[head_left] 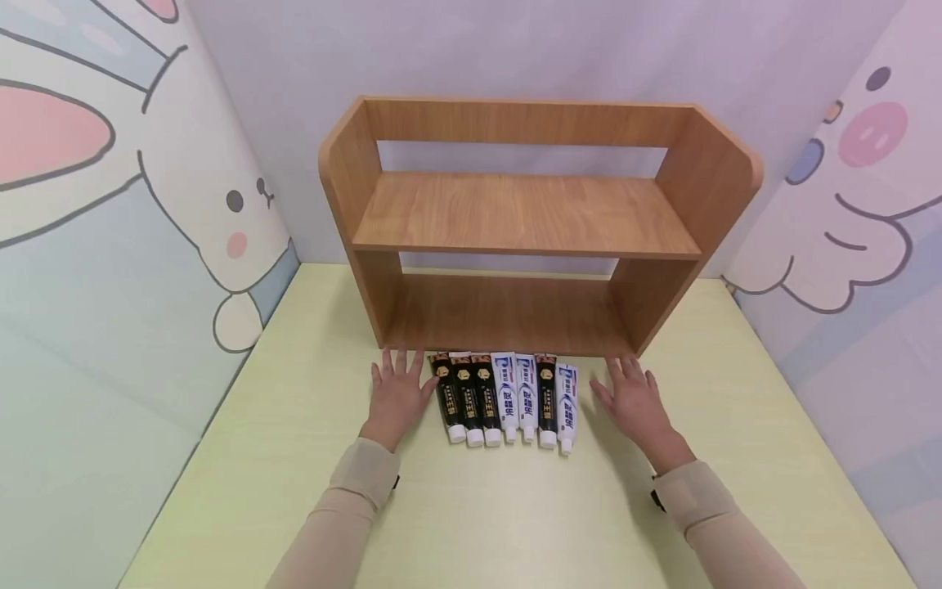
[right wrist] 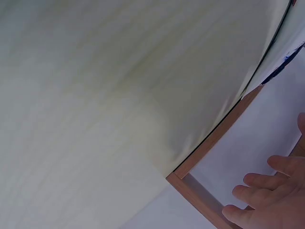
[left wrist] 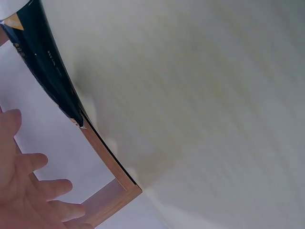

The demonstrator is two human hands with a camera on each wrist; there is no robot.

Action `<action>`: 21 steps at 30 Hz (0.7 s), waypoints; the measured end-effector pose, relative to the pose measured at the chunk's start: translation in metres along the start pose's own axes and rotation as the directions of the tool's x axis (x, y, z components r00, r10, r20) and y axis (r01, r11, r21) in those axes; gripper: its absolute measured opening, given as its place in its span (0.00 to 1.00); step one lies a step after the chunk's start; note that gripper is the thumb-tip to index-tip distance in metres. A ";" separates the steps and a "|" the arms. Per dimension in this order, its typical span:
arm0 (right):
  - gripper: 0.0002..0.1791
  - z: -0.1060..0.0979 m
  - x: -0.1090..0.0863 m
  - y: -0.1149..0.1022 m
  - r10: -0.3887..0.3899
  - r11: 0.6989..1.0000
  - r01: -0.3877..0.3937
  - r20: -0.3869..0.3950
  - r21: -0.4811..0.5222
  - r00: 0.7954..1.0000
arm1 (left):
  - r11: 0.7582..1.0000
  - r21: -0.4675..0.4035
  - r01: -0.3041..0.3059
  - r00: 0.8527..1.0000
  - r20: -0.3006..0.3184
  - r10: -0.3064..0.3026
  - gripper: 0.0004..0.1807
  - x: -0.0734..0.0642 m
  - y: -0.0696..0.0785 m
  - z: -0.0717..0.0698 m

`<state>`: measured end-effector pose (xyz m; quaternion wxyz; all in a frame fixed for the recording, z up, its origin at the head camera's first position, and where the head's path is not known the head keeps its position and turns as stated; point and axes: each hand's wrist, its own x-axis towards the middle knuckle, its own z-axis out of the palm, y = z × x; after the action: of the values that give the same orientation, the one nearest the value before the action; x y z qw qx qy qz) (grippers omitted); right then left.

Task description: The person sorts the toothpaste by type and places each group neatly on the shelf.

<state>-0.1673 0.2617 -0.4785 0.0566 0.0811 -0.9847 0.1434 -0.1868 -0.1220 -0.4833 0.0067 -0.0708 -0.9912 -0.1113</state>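
Note:
Several toothpaste tubes lie side by side in a row, black ones such as the black toothpaste tube (head_left: 484, 399) and white ones such as the white toothpaste tube (head_left: 567, 405). Their white caps point toward me. My left hand (head_left: 396, 397) is spread flat just left of the row, its thumb by the leftmost black tube. To the right of the row, my right hand (head_left: 637, 405) has its fingers spread too, holding nothing. In the left wrist view a black tube (left wrist: 45, 62) shows above the left hand (left wrist: 33, 181). The right wrist view shows the right hand (right wrist: 271, 198) with straight fingers.
A two-tier wooden shelf (head_left: 526, 214) stands directly behind the tubes, its lower board (head_left: 508, 315) close to the tube ends. Under everything is a pale yellow-green table (head_left: 486, 523). Fabric walls (head_left: 486, 49) with cartoon animals enclose the back and sides.

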 end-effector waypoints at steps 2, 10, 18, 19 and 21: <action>0.35 0.000 0.000 -0.001 -0.010 1.000 0.010 -0.007 -0.005 1.000 | 1.000 -0.003 0.003 1.000 0.005 -0.003 0.36 0.001 0.000 -0.001; 0.36 -0.001 -0.001 -0.007 0.010 1.000 -0.010 0.013 0.002 1.000 | 0.999 -0.033 -0.003 1.000 -0.001 0.003 0.35 0.005 -0.004 -0.010; 0.37 0.000 -0.006 -0.014 0.020 1.000 -0.020 0.039 -0.009 0.999 | 0.985 -0.172 0.021 1.000 -0.007 -0.022 0.35 0.009 -0.020 -0.011; 0.36 0.000 -0.006 -0.015 0.017 1.000 -0.016 0.035 -0.009 0.999 | 0.982 -0.186 0.022 1.000 -0.013 -0.025 0.35 0.010 -0.022 -0.011; 0.35 0.001 -0.008 -0.016 0.012 1.000 -0.012 0.033 -0.012 0.999 | 0.977 -0.214 0.027 0.999 -0.019 -0.032 0.35 0.011 -0.027 -0.010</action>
<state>-0.1567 0.2472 -0.4763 0.0398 0.0771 -0.9868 0.1367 -0.2011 -0.1486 -0.4786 0.0085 -0.0550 -0.9744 -0.2179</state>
